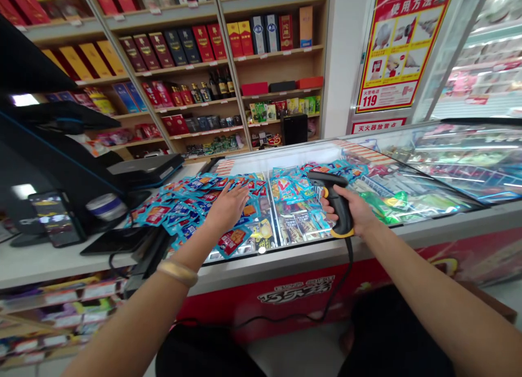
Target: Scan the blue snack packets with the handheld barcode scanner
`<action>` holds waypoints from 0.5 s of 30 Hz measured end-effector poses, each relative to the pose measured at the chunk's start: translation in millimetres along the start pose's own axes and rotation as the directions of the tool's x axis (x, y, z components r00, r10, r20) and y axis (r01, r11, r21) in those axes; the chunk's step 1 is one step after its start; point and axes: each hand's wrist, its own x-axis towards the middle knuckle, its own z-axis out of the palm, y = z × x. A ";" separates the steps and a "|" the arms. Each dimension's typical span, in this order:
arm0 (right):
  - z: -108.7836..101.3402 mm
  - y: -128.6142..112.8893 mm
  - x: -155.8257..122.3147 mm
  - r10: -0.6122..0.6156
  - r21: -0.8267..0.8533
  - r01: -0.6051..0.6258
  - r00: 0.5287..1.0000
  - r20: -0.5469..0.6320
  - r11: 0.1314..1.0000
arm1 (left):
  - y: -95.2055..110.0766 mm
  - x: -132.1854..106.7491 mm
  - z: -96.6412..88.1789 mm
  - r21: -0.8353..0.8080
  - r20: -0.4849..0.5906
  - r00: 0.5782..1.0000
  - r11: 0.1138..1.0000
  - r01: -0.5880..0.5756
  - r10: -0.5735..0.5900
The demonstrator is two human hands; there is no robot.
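Note:
My right hand [355, 209] is wrapped round the grip of a black barcode scanner with a yellow base [335, 200], held over the glass lid of a chest freezer [285, 246]. Its cable hangs down the freezer's red front. My left hand [227, 207], a gold bangle on the wrist, lies flat with fingers stretched out on a spread of several small blue and red snack packets [183, 205] covering the lid's left half. More blue packets [290, 187] lie ahead of the scanner.
A black till screen [49, 148] with a phone [55, 218] propped beside it stands on the white counter at left. Wooden shelves of boxed goods and bottles [196, 67] fill the back wall. A second glass freezer [460, 159] runs right. A red fire-safety poster [402, 45] hangs above.

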 end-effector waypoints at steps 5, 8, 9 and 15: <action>-30.4 -44.1 9.6 -0.125 -0.020 0.123 0.987 -0.097 0.992 | 45.9 37.2 8.9 -0.152 -0.091 0.994 0.988 0.038 -0.052; -49.1 -68.8 18.5 -0.160 -0.061 0.154 0.981 -0.111 0.986 | 79.7 70.0 18.6 -0.289 -0.088 0.982 0.948 0.134 -0.165; -54.0 -75.5 22.1 -0.164 -0.078 0.156 0.980 -0.113 0.985 | 90.5 81.4 22.3 -0.331 -0.077 0.976 0.929 0.166 -0.202; -73.4 -95.3 46.6 -0.141 -0.046 0.136 0.983 -0.120 0.990 | 137.6 142.1 52.2 -0.468 0.013 0.972 0.858 0.213 -0.234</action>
